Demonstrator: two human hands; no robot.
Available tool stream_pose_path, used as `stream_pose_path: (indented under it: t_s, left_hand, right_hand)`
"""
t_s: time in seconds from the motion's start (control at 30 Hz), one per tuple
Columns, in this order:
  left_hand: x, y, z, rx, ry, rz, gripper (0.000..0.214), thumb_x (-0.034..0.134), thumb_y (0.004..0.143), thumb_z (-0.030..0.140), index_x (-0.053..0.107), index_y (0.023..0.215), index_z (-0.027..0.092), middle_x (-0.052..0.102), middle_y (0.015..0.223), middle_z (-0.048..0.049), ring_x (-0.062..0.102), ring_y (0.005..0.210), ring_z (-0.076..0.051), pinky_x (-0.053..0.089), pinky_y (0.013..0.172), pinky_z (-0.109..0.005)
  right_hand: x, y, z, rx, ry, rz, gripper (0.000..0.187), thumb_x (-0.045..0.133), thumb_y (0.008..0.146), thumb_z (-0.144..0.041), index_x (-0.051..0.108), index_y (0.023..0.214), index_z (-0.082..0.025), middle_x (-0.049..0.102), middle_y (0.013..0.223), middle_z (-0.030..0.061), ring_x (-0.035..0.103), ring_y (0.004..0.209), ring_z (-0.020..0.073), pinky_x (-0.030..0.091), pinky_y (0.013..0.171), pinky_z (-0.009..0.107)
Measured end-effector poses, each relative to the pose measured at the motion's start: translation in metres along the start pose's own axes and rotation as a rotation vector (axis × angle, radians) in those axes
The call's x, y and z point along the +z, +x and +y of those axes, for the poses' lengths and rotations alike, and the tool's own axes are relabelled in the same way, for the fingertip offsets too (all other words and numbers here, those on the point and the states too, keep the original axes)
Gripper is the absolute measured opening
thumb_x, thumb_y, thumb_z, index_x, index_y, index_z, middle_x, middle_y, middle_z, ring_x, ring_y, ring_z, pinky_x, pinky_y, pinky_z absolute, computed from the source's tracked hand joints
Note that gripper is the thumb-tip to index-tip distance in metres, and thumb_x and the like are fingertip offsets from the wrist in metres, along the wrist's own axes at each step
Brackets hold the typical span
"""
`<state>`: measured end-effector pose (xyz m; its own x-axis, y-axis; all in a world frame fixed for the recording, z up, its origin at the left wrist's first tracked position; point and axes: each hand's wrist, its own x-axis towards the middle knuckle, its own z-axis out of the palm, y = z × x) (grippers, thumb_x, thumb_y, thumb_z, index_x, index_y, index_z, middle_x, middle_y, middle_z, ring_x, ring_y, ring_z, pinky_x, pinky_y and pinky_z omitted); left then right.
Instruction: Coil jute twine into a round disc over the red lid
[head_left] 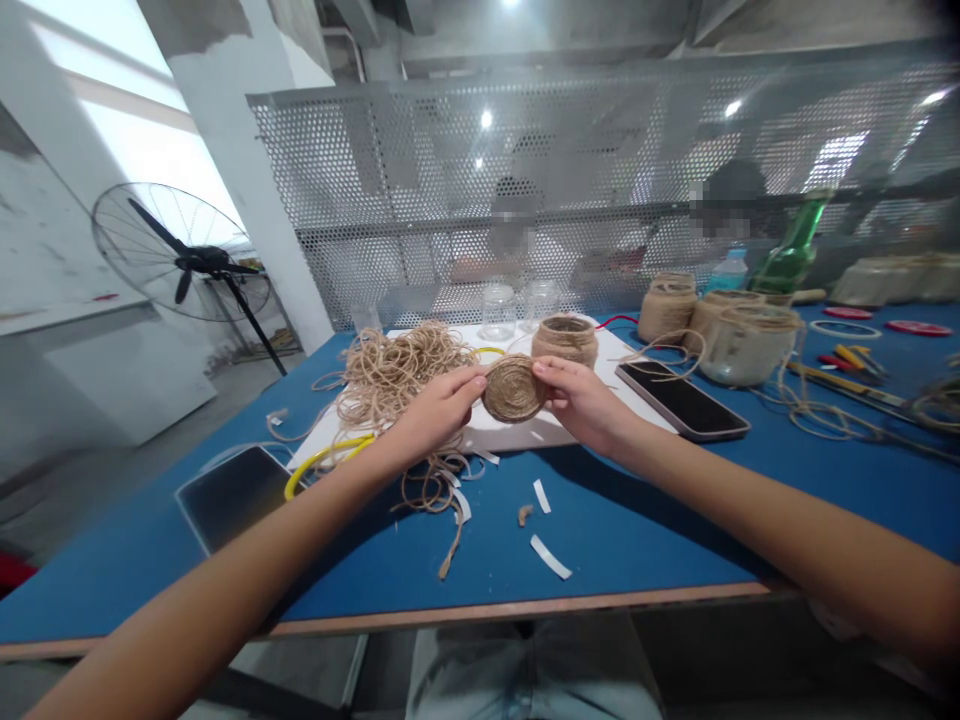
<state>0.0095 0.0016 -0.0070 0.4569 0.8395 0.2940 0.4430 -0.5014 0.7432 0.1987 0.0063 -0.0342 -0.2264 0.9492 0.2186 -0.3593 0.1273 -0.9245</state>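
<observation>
A round object wrapped in a jute-twine spiral [513,389] is held up between both hands above the blue table [615,520]. My left hand [433,410] pinches its left edge and my right hand [581,398] grips its right edge. Behind my left hand lies a loose tangle of twine [390,375] on a white board [510,432]. A twine-wrapped jar [565,340] stands just behind the held object.
A phone [681,399] lies right of the board and a dark tablet [234,492] at the left, with a yellow ring [319,461] beside it. More twine-wrapped jars [742,340], a green bottle [791,250], clear jars [499,310] and tools stand further back. Paper strips [550,556] lie near the front edge. People sit behind a perforated metal screen.
</observation>
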Motion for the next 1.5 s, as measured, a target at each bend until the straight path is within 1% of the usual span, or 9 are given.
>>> stream_pose_path:
  t_s: [0.1,0.2,0.37,0.5,0.67,0.93,1.17,1.33,1.5]
  left_hand:
    - [0.002,-0.001,0.001,0.033,0.063,0.016,0.036,0.035,0.086,0.034,0.057,0.107,0.016,0.053,0.053,0.0014,0.051,0.059,-0.014,0.04,0.059,-0.024]
    - [0.004,-0.002,0.001,0.103,0.129,0.049,0.032,0.038,0.085,0.032,0.057,0.107,0.016,0.063,0.079,-0.0036,0.055,0.077,-0.016,0.042,0.072,-0.027]
    - [0.005,-0.002,-0.003,0.177,0.165,0.05,0.031,0.039,0.086,0.027,0.052,0.111,0.015,0.057,0.109,-0.0072,0.051,0.098,-0.017,0.037,0.086,-0.029]
    - [0.005,-0.002,-0.002,0.159,0.149,0.057,0.03,0.036,0.086,0.026,0.053,0.109,0.014,0.06,0.1,-0.0068,0.053,0.09,-0.017,0.039,0.081,-0.029]
    - [0.004,-0.004,0.004,0.105,0.12,-0.033,0.028,0.034,0.087,0.026,0.054,0.101,0.013,0.052,0.059,0.0013,0.049,0.059,-0.012,0.04,0.061,-0.024]
    - [0.007,-0.006,0.004,0.092,0.188,-0.108,0.023,0.036,0.087,0.026,0.055,0.09,0.013,0.05,0.063,0.0016,0.043,0.053,-0.009,0.035,0.052,-0.021]
    - [0.007,-0.006,0.0,0.164,0.192,0.074,0.03,0.041,0.085,0.027,0.046,0.113,0.018,0.056,0.09,-0.0039,0.052,0.072,-0.012,0.041,0.063,-0.024]
    - [0.006,-0.007,0.003,0.265,0.227,0.182,0.011,0.042,0.085,0.022,0.05,0.091,0.017,0.053,0.087,-0.0025,0.05,0.079,-0.012,0.04,0.064,-0.023]
    - [0.006,-0.008,0.004,0.211,0.26,0.224,0.007,0.045,0.083,0.022,0.048,0.082,0.017,0.052,0.077,-0.0003,0.048,0.069,-0.011,0.038,0.06,-0.023]
  right_hand:
    - [0.001,-0.001,-0.001,0.007,0.017,0.018,0.013,0.063,0.07,-0.028,0.058,0.073,-0.016,0.057,0.073,-0.0011,0.05,0.066,0.0086,0.036,0.062,0.021]
    - [0.004,-0.002,-0.002,0.005,0.047,0.034,0.013,0.063,0.07,-0.027,0.058,0.072,-0.016,0.058,0.073,-0.0009,0.051,0.067,0.0091,0.037,0.065,0.022]
    - [0.008,-0.005,0.001,0.02,0.093,0.032,0.012,0.063,0.07,-0.025,0.057,0.071,-0.015,0.057,0.073,-0.0008,0.051,0.069,0.0091,0.037,0.068,0.023]
    - [0.006,-0.005,0.003,0.037,0.062,0.02,0.009,0.06,0.071,-0.023,0.056,0.071,-0.015,0.054,0.071,-0.0013,0.049,0.066,0.0084,0.036,0.064,0.021]
    - [0.0,0.0,0.003,-0.05,-0.163,-0.12,0.016,0.056,0.075,-0.03,0.06,0.077,-0.014,0.055,0.076,0.0017,0.049,0.072,0.0118,0.037,0.066,0.025]
    - [-0.003,0.003,0.001,-0.075,-0.375,-0.168,0.022,0.057,0.076,-0.035,0.058,0.076,-0.013,0.053,0.07,-0.0001,0.047,0.067,0.0095,0.034,0.064,0.024]
    - [-0.004,0.002,0.006,-0.092,-0.236,-0.155,0.019,0.059,0.075,-0.033,0.056,0.073,-0.014,0.052,0.067,-0.0016,0.047,0.063,0.0088,0.034,0.062,0.023]
    - [0.0,-0.002,0.006,-0.12,-0.231,-0.109,0.019,0.059,0.075,-0.032,0.056,0.071,-0.014,0.051,0.065,-0.0018,0.046,0.061,0.0085,0.033,0.059,0.022]
    - [0.004,-0.006,0.007,-0.16,-0.238,-0.062,0.02,0.058,0.076,-0.034,0.055,0.072,-0.015,0.05,0.065,-0.0021,0.043,0.06,0.0085,0.031,0.056,0.022]
